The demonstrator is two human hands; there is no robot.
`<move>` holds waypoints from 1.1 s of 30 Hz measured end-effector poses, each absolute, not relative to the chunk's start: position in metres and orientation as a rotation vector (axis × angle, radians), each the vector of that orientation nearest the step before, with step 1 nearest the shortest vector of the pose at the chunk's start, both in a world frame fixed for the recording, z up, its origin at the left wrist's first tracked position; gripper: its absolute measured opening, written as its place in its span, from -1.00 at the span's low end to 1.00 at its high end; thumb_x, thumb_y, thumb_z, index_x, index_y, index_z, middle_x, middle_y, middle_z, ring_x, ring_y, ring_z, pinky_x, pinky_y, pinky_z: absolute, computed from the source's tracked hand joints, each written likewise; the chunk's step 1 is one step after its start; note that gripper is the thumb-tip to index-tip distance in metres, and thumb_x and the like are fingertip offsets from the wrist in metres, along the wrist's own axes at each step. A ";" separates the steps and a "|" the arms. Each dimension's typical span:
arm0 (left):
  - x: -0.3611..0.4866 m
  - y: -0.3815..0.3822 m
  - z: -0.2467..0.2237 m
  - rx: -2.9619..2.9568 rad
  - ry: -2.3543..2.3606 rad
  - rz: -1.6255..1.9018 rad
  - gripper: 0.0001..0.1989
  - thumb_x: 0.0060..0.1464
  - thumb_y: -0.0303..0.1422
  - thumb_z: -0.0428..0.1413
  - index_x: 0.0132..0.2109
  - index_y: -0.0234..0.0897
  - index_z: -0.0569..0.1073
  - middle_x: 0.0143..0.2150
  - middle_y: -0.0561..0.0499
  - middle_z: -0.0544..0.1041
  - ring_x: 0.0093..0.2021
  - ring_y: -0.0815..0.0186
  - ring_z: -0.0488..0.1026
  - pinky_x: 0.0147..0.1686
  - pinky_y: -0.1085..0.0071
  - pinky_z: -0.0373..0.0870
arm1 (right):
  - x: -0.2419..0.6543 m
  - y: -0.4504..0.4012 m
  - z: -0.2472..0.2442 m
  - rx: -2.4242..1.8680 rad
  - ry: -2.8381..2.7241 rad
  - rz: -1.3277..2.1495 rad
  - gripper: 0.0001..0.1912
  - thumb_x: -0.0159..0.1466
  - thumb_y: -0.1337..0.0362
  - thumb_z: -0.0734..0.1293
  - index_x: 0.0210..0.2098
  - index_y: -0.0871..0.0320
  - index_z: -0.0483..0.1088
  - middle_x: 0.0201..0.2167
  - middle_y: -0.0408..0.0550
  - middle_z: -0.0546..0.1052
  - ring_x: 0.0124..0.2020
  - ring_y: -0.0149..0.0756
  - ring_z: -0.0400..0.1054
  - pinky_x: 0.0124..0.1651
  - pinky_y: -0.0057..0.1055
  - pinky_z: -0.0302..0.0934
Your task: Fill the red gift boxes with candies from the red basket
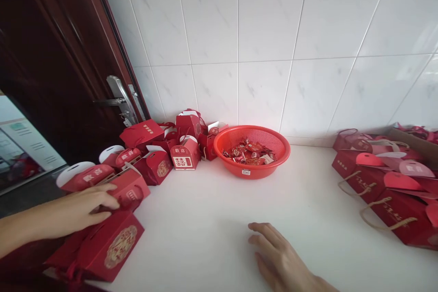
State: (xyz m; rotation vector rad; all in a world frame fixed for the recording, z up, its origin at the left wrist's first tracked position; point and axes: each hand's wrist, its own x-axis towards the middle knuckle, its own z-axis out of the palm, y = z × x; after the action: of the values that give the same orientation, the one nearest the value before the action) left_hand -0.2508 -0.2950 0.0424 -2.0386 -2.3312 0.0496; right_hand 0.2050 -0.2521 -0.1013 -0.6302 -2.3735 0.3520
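My left hand (89, 204) reaches in from the left and rests on the red gift boxes, thumb and fingers apart. Its fingertips touch the top of a light red box (132, 188); part of the fingers is hidden behind that box. Just in front of it lies a darker red box (118, 246) with a round gold pattern and a red ribbon. My right hand (278, 255) hovers over or lies on the white table (191, 232), fingers loosely spread with nothing in them. An orange-red plastic basket (251, 172) behind holds many red-wrapped candies (251, 151).
More red boxes, such as one with white printing (185, 157), cluster at the back left. Dark red boxes with rope handles (386, 212) stand along the right side. A white tiled wall (219, 32) borders the back, with a brown door (61, 45) at left.
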 end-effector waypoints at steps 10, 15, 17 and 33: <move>-0.214 -0.292 0.038 -2.394 -2.454 -0.168 -0.64 0.13 -0.21 0.04 0.03 0.06 0.58 0.14 0.13 0.55 0.17 0.10 0.42 0.22 0.25 0.23 | 0.204 -0.253 -0.100 -0.653 -2.360 0.390 -0.66 0.21 0.54 0.17 -0.08 0.11 0.30 0.05 0.15 0.45 -0.02 -0.17 0.43 -0.06 -0.24 0.45; -0.174 -0.271 0.035 -2.527 -2.349 -0.285 -0.66 0.20 -0.25 -0.01 0.01 -0.02 0.59 0.09 0.05 0.57 0.10 0.12 0.46 0.15 0.29 0.27 | 0.205 -0.251 -0.099 -0.712 -2.360 0.426 -0.66 0.23 0.52 0.17 -0.05 0.11 0.31 0.05 0.16 0.45 0.02 -0.15 0.44 -0.02 -0.20 0.44; -0.156 -0.258 0.031 -2.567 -2.281 -0.316 -0.63 0.24 -0.22 -0.06 0.01 -0.08 0.58 0.08 0.00 0.57 0.08 0.12 0.47 0.13 0.29 0.29 | 0.206 -0.249 -0.099 -0.768 -2.350 0.460 -0.66 0.25 0.50 0.17 -0.02 0.10 0.30 0.08 0.15 0.44 0.05 -0.16 0.43 0.01 -0.21 0.43; -0.008 -0.202 0.014 -3.117 -1.677 -0.621 -0.28 -0.08 -0.06 0.27 0.22 -0.19 0.41 0.26 -0.22 0.37 -0.02 0.06 0.54 -0.11 0.25 0.51 | 0.224 -0.226 -0.081 -0.870 -1.946 0.482 -0.49 0.44 0.10 0.10 0.33 0.05 0.02 0.27 0.21 0.23 0.13 -0.11 0.36 0.14 -0.09 0.33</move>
State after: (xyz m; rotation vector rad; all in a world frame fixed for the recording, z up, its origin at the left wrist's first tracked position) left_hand -0.0078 -0.2025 0.0140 -3.1172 -1.6768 -0.6213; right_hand 0.2237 -0.2256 -0.0811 -0.8698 -1.9458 0.4817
